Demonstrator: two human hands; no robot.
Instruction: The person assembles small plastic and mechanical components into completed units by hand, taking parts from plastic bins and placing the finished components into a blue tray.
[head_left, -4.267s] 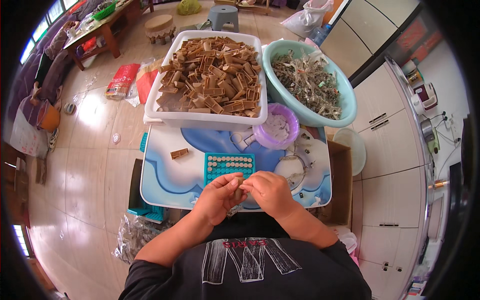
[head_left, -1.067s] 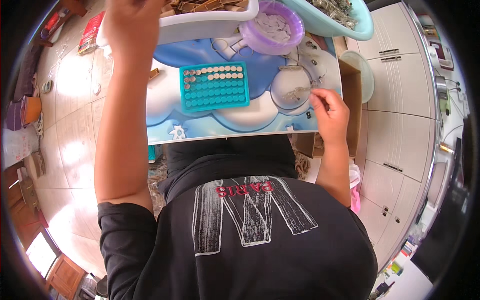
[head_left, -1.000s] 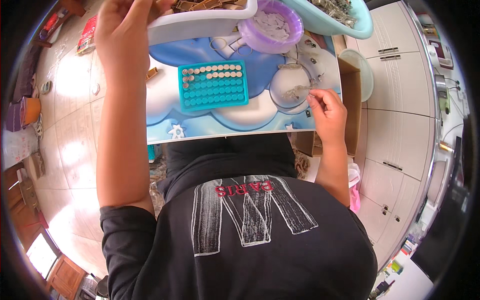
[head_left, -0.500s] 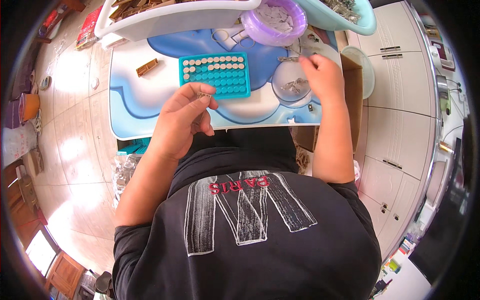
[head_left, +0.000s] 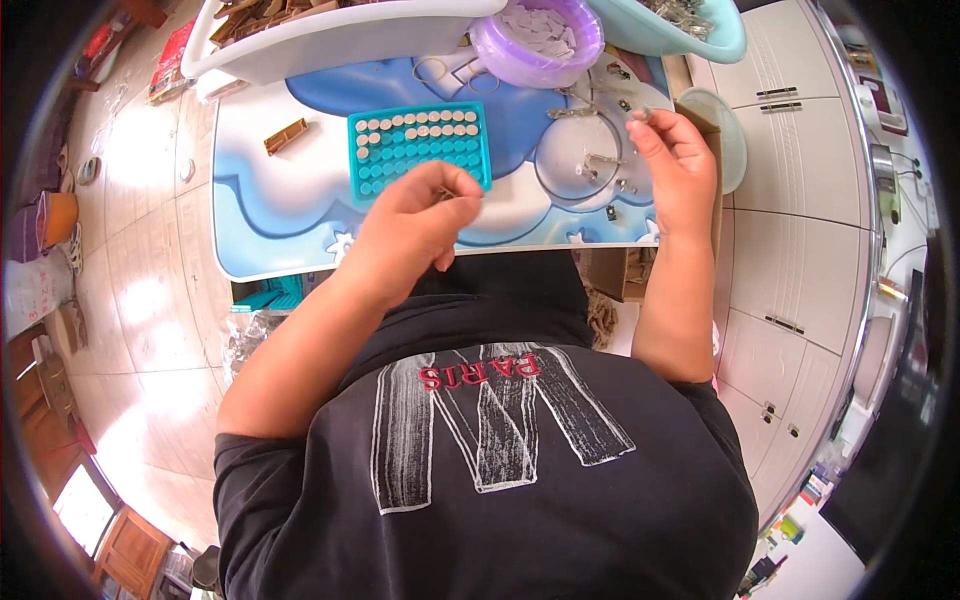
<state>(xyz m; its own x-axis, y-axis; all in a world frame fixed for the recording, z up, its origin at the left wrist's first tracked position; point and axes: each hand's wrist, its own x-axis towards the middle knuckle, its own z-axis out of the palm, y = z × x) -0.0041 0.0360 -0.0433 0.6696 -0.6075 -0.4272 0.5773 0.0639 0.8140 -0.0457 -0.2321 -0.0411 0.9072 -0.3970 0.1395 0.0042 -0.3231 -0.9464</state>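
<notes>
My left hand (head_left: 412,228) is closed in a pinch in front of the teal tray, on a small brown piece (head_left: 446,194) mostly hidden by the fingers. My right hand (head_left: 683,165) is raised at the table's right side. Its thumb and forefinger pinch a tiny greyish piece (head_left: 640,116), too small to name. The teal tray (head_left: 486,150) has rows of round pockets, some filled with whitish discs (head_left: 440,131). Beside my right hand, a clear round dish (head_left: 560,160) has small silvery metal parts (head_left: 592,166) on it.
A brown rectangular part (head_left: 286,137) lies left of the tray. Along the back stand a white tub (head_left: 340,40) of brown parts, a purple basin (head_left: 535,70) of white pieces and a pale teal tub (head_left: 725,40) of metal parts. Loose metal bits (head_left: 612,212) lie near the right edge.
My left hand has moved right, toward the tray's near right corner, and turned so that its piece shows less. My right hand has lifted off the metal parts and moved right with a tiny piece.
</notes>
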